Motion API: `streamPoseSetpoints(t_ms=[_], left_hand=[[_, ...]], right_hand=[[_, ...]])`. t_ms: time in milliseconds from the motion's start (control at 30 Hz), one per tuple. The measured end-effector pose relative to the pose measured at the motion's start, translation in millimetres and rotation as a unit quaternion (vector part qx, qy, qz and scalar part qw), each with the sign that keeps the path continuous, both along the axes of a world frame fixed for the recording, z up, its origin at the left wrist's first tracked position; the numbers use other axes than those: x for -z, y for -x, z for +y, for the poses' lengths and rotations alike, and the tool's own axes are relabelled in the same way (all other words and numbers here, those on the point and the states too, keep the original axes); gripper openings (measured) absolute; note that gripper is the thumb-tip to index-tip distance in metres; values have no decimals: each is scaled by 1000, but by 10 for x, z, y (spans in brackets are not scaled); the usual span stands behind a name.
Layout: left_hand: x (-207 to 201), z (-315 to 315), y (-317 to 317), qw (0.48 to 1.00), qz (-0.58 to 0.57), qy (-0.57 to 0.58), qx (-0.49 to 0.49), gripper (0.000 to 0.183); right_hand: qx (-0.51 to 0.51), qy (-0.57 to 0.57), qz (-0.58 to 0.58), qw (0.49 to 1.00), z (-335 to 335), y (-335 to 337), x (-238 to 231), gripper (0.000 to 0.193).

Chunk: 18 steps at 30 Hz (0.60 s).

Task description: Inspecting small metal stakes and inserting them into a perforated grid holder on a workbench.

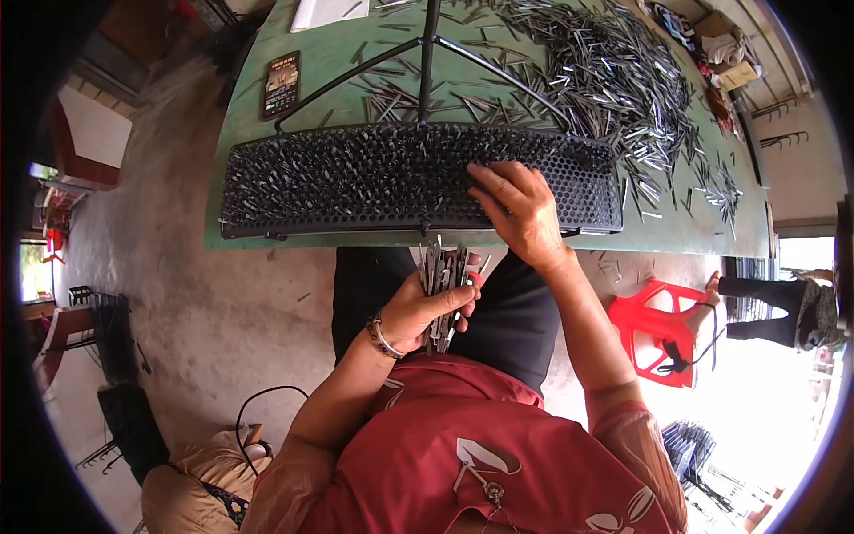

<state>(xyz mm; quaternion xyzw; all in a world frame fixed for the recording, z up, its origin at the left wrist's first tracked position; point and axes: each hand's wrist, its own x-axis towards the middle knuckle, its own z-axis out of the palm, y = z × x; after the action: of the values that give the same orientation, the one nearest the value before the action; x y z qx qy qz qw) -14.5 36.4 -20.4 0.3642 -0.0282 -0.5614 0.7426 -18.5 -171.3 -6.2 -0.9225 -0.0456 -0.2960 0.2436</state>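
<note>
My left hand (427, 307) is wrapped round a bundle of thin metal strips (439, 267) in front of my lap, their ends sticking up unevenly. Above it, at the table's near edge, a long black perforated rack (587, 191) stands tilted toward me. Strips (338, 178) fill its holes from the left end past the middle; bare holes show toward the right. My right hand (519, 209) rests over the rack at the border of the filled part, its fingers bent and close together. Whatever is between those fingertips is hidden.
Loose strips (623, 84) lie heaped on the green table (356, 27), right of the rack's black support rods (427, 71). A phone (282, 84) lies at the left. A red plastic stool (654, 329) stands right of my legs. Another person's knee (191, 489) shows at lower left.
</note>
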Motion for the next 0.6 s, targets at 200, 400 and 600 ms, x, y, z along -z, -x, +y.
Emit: streamPoseSetpoints(t_ms=[200, 400, 600], left_hand=[[-34, -54, -21, 1000, -25, 7, 5, 45], [-90, -97, -61, 997, -72, 20, -8, 30], [-56, -137, -56, 996, -91, -1, -7, 21]], right_hand=[[17, 38, 15, 999, 61, 57, -50, 26], [-116, -368, 269, 883, 102, 213, -263, 21], [-89, -413, 298, 856, 88, 278, -230, 21]])
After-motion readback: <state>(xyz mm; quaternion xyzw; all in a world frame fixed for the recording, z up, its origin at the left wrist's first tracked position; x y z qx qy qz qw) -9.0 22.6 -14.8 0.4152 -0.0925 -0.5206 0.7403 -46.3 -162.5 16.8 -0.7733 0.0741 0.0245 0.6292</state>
